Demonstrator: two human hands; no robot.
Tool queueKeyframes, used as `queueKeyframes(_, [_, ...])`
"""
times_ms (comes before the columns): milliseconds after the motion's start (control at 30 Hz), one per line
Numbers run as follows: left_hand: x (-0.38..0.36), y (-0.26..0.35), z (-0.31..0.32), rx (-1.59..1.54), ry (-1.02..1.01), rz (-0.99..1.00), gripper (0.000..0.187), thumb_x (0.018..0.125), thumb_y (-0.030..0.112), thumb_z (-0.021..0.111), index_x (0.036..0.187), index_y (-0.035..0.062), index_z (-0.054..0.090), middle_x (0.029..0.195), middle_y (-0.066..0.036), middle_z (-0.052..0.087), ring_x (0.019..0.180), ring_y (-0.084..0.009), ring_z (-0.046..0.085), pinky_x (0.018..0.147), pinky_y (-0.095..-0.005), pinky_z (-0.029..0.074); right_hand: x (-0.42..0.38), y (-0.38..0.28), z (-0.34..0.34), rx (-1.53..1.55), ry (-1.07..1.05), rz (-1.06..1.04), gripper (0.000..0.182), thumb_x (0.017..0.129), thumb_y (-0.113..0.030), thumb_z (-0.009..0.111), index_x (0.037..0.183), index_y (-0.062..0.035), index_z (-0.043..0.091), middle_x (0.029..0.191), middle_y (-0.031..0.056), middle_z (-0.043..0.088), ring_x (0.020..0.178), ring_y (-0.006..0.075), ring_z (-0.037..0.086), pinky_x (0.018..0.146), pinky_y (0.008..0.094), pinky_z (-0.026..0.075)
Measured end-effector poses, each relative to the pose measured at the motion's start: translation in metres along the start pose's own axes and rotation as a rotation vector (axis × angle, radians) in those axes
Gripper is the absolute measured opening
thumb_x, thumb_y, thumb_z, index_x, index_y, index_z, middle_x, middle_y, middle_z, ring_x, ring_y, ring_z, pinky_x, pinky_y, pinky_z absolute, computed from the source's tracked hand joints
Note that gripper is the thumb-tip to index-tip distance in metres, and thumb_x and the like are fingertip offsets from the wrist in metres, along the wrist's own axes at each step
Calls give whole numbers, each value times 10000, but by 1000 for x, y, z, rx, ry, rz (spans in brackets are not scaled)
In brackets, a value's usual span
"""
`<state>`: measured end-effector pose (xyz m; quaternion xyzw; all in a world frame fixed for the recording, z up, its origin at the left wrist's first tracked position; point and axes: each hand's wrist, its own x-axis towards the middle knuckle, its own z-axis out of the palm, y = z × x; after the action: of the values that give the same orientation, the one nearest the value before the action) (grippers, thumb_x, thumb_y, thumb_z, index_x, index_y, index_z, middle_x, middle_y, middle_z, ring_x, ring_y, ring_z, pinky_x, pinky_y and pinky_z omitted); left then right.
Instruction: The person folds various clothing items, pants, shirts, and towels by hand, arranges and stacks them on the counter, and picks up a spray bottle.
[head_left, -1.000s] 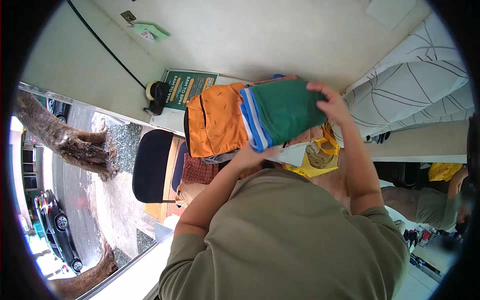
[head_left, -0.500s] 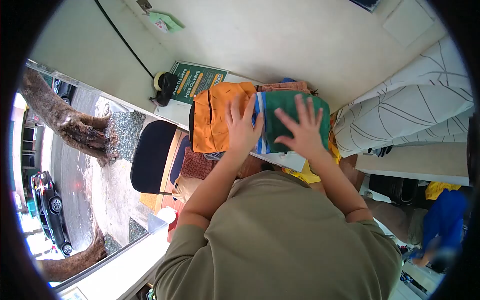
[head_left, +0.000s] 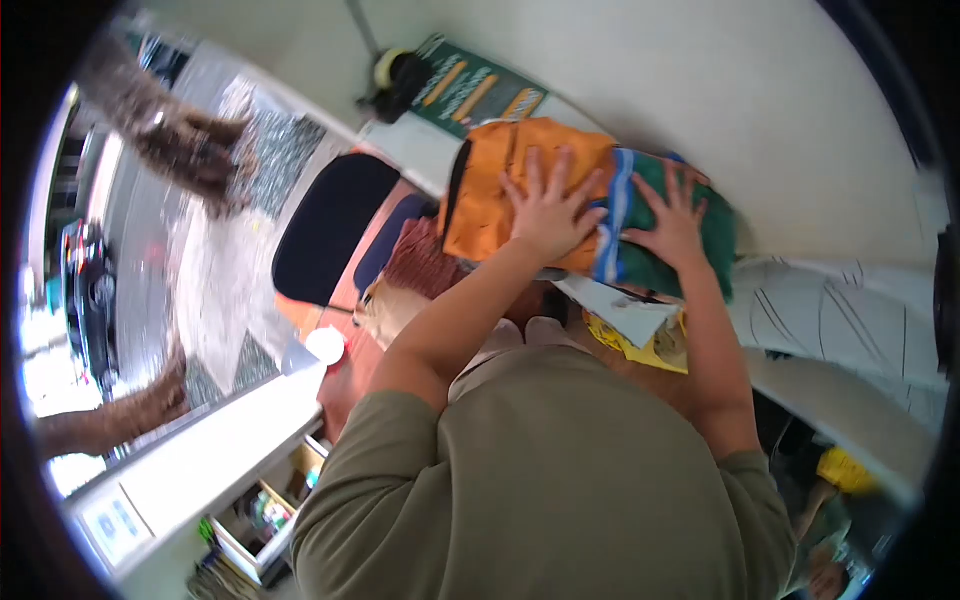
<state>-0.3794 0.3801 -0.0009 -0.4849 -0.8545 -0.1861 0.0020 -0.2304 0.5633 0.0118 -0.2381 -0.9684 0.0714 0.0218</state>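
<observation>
A soft bundle of orange fabric [head_left: 485, 185] and green fabric [head_left: 718, 245] sits on a small white table [head_left: 410, 150] against the wall. Between the two colours runs a blue and white striped band [head_left: 616, 215]. My left hand [head_left: 550, 212] lies flat on the orange part, its fingers spread and the thumb side at the stripe. On the green part rests my right hand [head_left: 674, 222], palm down with fingers apart. A dark edge shows along the orange part's left side. The underside of the bundle is hidden.
A black-backed chair [head_left: 335, 230] stands left of the table, near a reddish-brown cloth [head_left: 420, 262]. Behind the bundle is a green sign [head_left: 480, 85]. Yellow material [head_left: 655, 352] lies below the table. Patterned white fabric [head_left: 850, 310] hangs at right; another person [head_left: 825, 555] is lower right.
The camera view has turned and shifted, so the table and bundle appear farther right and tilted. Both hands, spread over the bundle before, now press flat on it.
</observation>
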Motion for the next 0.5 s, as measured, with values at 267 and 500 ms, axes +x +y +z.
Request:
queueKeyframes(267, [-153,-239,40,-429,633,-1007,242,827,82,575,1047,-2,630,1079,-184,630,993,-338,591,855,-411,479,7,15,20,21,24,-74,1024,590,-585,789,1490,-339,366,1626,72,108,1479,414,76,1037,767,170])
queueKeyframes(500, [-236,-288,194,-826,669,-1838,611,853,244,690,1318,-66,443,1240,-180,614,1163,-323,583,959,-402,486,9,20,21,68,4,-95,989,634,-447,791,1505,-309,344,1622,75,135,1485,385,91,1106,695,128])
